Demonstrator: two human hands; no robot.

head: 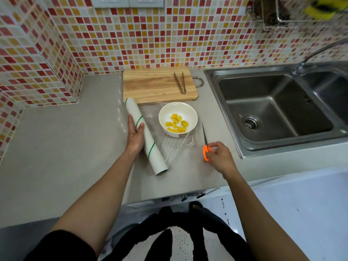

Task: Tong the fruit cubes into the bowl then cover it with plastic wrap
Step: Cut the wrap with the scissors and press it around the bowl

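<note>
Grey kitchen surface (pixel 66 147) under a red-and-yellow mosaic wall, steel sink (pixel 273 108) well right of the white bowl (pixel 178 119). Yellow fruit cubes (pixel 177 123) heaped inside the bowl, clear plastic wrap (pixel 169 144) stretched over its rim and trailing in wrinkles toward the near side. Wrap roll (pixel 146 136) lying diagonally just left of the bowl, sheet running from it to the bowl. Left hand (pixel 134 135) clasped around the roll's middle on the side away from the bowl, thumb over the top. Right hand (pixel 219 155) near and to the right of the bowl, fingers curled on the orange handles of the scissors (pixel 205 142), dark blades pointing away along the bowl's right side, apart from it; blades seemingly closed. Metal tongs (pixel 180 82) resting on the wooden cutting board (pixel 158 85) just behind the bowl, untouched by either hand.
</note>
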